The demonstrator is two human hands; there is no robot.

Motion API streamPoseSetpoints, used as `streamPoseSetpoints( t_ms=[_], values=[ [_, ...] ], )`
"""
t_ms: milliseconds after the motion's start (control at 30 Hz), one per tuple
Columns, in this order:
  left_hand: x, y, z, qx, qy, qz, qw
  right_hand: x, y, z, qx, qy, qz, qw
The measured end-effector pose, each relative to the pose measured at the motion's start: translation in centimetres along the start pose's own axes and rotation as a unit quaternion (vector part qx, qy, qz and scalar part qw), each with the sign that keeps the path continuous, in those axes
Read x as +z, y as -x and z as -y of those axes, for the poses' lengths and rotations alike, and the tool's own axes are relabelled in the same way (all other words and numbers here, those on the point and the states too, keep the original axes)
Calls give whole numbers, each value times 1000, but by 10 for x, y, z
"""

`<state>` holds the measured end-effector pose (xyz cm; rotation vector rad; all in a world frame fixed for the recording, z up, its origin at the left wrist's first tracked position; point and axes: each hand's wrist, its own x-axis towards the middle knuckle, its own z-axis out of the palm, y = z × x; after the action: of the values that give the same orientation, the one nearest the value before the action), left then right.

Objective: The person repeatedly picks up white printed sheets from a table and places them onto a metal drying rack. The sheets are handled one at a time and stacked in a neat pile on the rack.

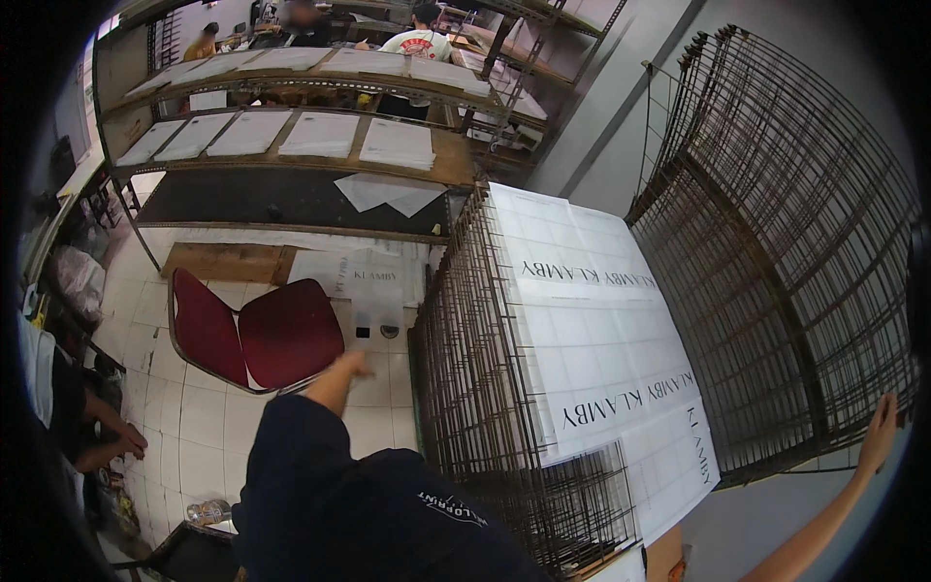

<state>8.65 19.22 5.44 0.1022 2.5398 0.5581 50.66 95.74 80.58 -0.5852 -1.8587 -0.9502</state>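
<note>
My left arm in a dark sleeve reaches forward, and my left hand (349,371) hangs over the tiled floor beside a red-seated chair (291,335). Its fingers are small and smeared, with no held thing showing. Far to the right, my right hand (879,436) grips the lower outer edge of the raised wire shelves (776,242) of a drying rack. To their left, white printed sheets (592,339) lie overlapping on the top of the lowered wire shelves (475,388). Dark lettering runs across the sheets.
A slotted metal shelf unit (291,170) holds rows of white sheets (320,134). More printed sheets (325,274) lie low beyond the chair. At the left edge are another person's hands (131,441) and a plastic bag (78,276). A clear jar (207,512) stands lower left. People work behind the shelves.
</note>
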Motion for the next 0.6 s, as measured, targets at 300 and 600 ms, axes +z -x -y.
streamPoseSetpoints(
  t_ms=[300,600],
  values=[
    [119,96,31,-140,86,27,986,-136,74,140,-26,-79,39,996],
    [62,88,28,-89,94,-67,989,-226,231,279,-13,-267,155,951]
  ],
)
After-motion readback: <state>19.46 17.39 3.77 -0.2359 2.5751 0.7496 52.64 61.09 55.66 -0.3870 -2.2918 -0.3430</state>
